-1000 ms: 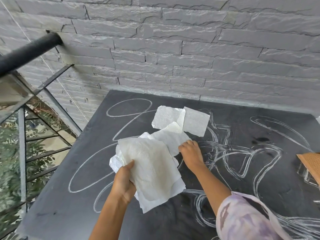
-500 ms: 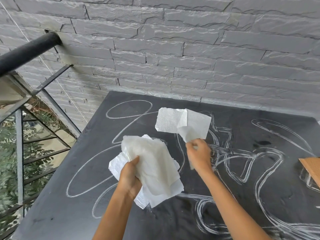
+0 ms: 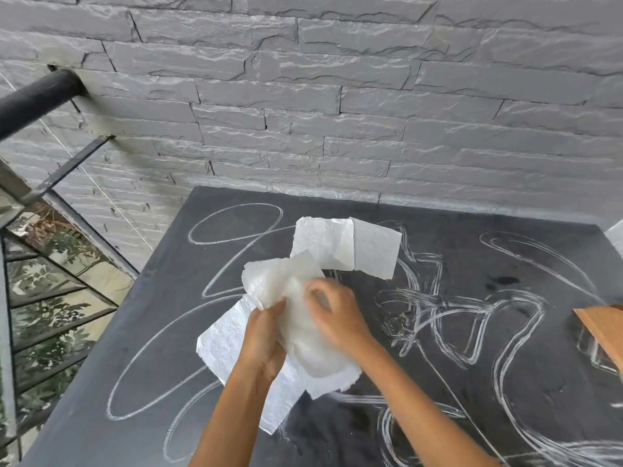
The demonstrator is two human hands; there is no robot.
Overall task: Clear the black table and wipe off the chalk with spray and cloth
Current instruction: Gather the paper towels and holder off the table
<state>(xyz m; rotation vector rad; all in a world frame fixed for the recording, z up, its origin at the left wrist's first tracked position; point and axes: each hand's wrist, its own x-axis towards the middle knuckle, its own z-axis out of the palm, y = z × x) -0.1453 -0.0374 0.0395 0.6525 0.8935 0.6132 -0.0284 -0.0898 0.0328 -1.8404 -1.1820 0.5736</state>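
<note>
A black table (image 3: 161, 332) covered in white chalk loops (image 3: 505, 315) fills the lower view. Over its middle I hold a bunch of thin white paper sheets (image 3: 232, 335). My left hand (image 3: 266, 335) grips the bunch from below. My right hand (image 3: 333, 315) presses onto the same bunch from the right, fingers curled into it. One folded sheet (image 3: 350, 247) sticks up from the bunch toward the wall. No spray bottle or cloth is in view.
A wooden-topped clear object (image 3: 603, 335) sits at the table's right edge. A grey stone wall (image 3: 337, 112) stands right behind the table. A black metal railing (image 3: 37, 96) with plants below runs along the left side.
My right hand lifted a folded sheet off the table and brought it left onto the bunch in my left hand. Both hands now meet on the paper.
</note>
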